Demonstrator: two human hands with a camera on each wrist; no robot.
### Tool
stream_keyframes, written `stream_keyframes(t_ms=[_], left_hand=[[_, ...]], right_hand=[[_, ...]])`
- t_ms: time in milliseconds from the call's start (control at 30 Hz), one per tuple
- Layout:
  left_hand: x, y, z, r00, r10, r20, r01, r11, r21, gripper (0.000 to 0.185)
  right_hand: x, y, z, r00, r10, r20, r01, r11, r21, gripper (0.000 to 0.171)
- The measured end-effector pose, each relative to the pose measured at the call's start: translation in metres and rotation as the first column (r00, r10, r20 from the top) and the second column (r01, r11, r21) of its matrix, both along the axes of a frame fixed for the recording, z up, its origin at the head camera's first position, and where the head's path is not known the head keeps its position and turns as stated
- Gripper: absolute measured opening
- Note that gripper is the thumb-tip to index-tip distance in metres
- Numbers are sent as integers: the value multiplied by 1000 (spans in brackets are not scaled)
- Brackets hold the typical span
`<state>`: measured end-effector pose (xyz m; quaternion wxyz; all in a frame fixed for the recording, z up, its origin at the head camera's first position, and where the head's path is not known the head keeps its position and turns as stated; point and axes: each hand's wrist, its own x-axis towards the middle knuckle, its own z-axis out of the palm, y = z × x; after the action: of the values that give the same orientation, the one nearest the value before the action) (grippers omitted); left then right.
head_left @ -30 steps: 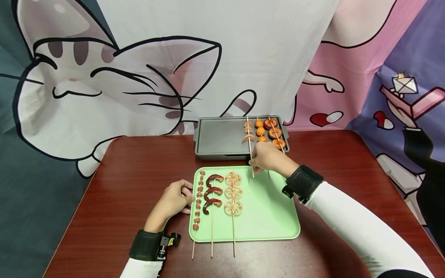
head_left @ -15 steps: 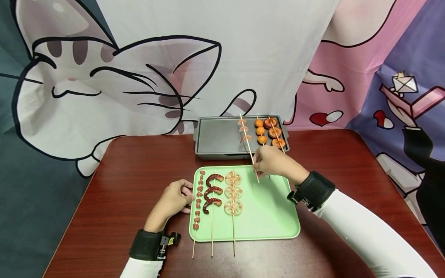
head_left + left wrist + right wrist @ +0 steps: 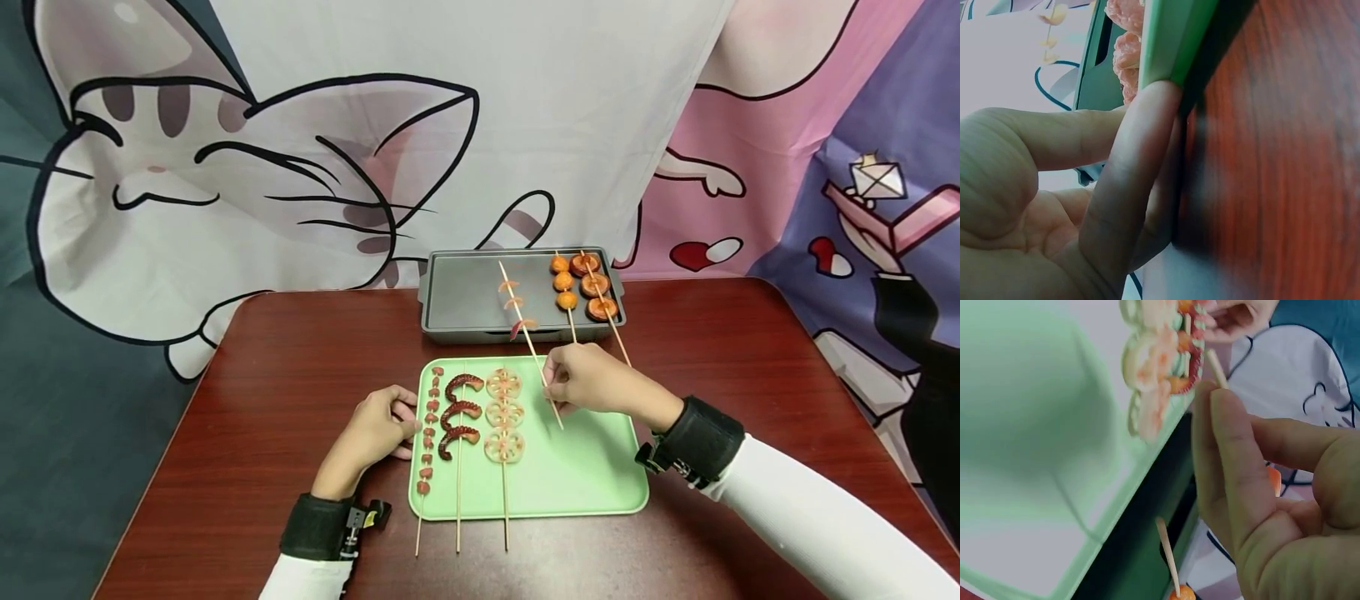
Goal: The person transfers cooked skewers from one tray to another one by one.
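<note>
Over the green tray (image 3: 592, 487) and grey pan (image 3: 468, 296), with the left hand (image 3: 378, 425) pinching the tray's rim, the right hand (image 3: 588, 377) is pinching a slanting skewer (image 3: 529, 342), probably light and stiff; its bare stick (image 3: 558, 420) is offering the safest hold, its pieces (image 3: 513, 302) seeming fragile.

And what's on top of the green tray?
Skewers of meat bits, curly tentacles and pale slices. The right hand, holding another skewer, covers part of the tray, so I can't see that spot.
</note>
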<state>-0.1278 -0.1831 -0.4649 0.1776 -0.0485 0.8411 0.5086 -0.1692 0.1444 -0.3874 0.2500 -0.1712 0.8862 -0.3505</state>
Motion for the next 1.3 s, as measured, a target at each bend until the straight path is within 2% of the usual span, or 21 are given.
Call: stream_keyframes(t_ms=[167, 367, 733, 1100, 1300], left_hand=[[1, 0, 1, 1000, 2, 3, -2, 1000, 0, 31], [2, 2, 2, 1000, 7, 2, -7, 1000, 4, 29], [2, 2, 2, 1000, 16, 3, -16, 1000, 5, 27], [2, 2, 1, 1000, 20, 7, -21, 1000, 2, 28], [1, 3, 2, 1000, 16, 3, -16, 1000, -2, 28]], right_hand=[[11, -1, -6, 999, 37, 21, -35, 997, -67, 9], [24, 3, -14, 991, 32, 126, -12, 988, -155, 9], [48, 15, -23, 954, 29, 298, 48, 968, -248, 9], [74, 21, -45, 915, 11, 404, 128, 940, -316, 10], [83, 24, -51, 898, 15, 441, 154, 925, -346, 10]])
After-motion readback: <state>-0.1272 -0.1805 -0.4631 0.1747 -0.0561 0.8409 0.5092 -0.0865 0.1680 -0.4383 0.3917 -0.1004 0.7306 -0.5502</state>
